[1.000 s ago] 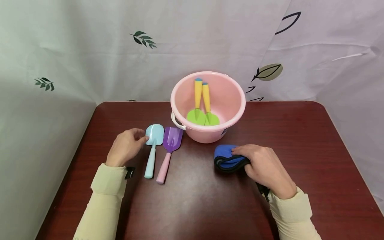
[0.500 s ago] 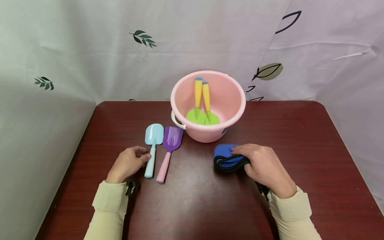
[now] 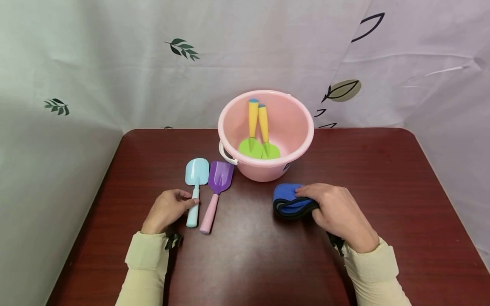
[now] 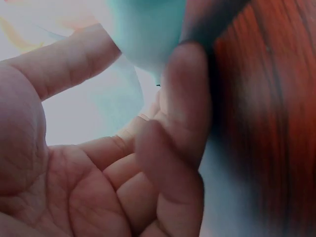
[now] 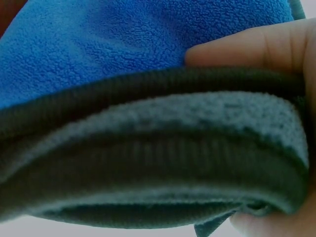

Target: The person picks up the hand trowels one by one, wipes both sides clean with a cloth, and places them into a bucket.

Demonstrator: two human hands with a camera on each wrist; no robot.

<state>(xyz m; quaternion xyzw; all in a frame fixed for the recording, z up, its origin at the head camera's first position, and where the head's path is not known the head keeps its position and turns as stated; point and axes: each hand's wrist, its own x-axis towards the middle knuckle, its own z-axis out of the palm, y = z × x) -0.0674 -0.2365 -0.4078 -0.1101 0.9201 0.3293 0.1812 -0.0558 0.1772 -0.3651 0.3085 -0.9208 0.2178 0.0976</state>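
In the head view my left hand (image 3: 167, 211) is at the handle of a light blue toy shovel (image 3: 197, 171), which lies on the table. The left wrist view shows its thumb and fingertips pinching the handle's pale teal end (image 4: 148, 37) from both sides. Just right of it lies a purple toy shovel (image 3: 220, 175) with a pink handle. My right hand (image 3: 340, 212) grips a folded blue cloth (image 3: 285, 192) with black edging, its fingers on top and the thumb side below. Up close, the right wrist view shows the cloth's fuzzy surface and stacked folds.
A pink bucket (image 3: 264, 172) with a white handle (image 3: 227, 155) stands at the table's back middle. Two green shovels with yellow handles (image 3: 253, 119) lean inside it. The dark red table (image 3: 252, 263) meets pale, leaf-printed fabric (image 3: 134, 63) behind.
My left hand has come down from beside the light blue shovel's blade to its handle, and now pinches it. The right hand and cloth stay put.
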